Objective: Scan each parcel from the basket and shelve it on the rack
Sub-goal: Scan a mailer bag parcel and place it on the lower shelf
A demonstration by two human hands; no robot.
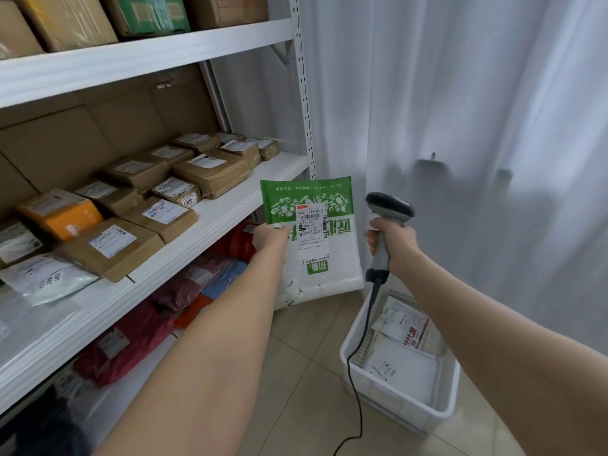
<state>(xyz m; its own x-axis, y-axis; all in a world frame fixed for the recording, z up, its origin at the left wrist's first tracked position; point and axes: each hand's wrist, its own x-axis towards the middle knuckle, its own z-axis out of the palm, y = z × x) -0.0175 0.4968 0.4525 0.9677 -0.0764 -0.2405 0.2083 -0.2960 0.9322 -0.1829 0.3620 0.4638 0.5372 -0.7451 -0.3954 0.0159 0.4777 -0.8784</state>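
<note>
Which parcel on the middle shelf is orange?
The orange box toward the middle shelf's left end, just behind the large brown box at the front edge. The others there are brown cardboard or pale plastic bags.

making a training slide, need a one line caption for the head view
Left hand holds up a green-and-white plastic mailer parcel; right hand grips a grey corded barcode scanner beside it.
</note>
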